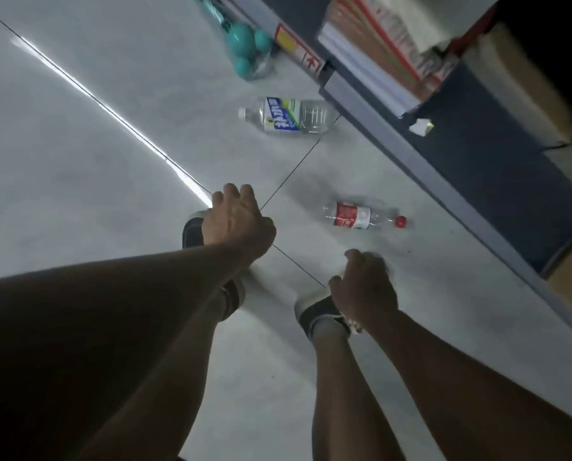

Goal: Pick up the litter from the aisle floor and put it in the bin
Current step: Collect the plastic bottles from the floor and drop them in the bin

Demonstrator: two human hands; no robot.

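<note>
I am looking down at two bare hands hanging above a pale tiled floor (78,144). The left hand (236,221) is hanging with fingers loosely curled, holding nothing. The right hand (364,284) is also hanging loosely curled and empty, slightly blurred. Beneath them, dark sneakers with white soles are standing on the tiles, the right shoe (318,316) partly hidden by the right wrist.

Just ahead of the right hand, a small clear bottle with a red label and red cap (361,215) is lying on its side. Farther on, a larger clear bottle with a blue and green label (286,115) is lying on its side, near the base of a grey shelf unit (394,128) running along the right. Beyond it, a clear pack of teal balls (244,44) is lying against the shelf's foot. Packaged goods are sitting on the shelf, too blurred to identify.
</note>
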